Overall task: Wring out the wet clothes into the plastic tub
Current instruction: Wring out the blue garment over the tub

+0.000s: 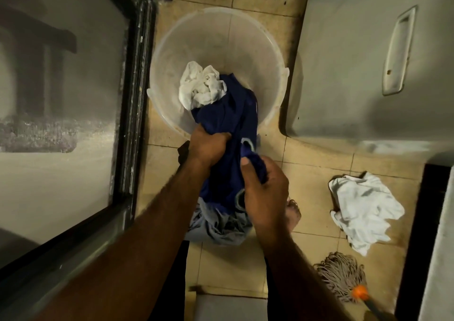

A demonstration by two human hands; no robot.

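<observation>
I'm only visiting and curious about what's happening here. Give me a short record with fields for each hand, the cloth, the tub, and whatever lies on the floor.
activity: a person wrings a blue garment over a plastic tub
left hand: grips the garment by the tub's near rim
right hand: grips the same garment, nearer the body
in the tub: crumpled white cloth, plus the garment's far end
below the hands: bunched grey cloth
on the floor, right: second white cloth, mop head
</observation>
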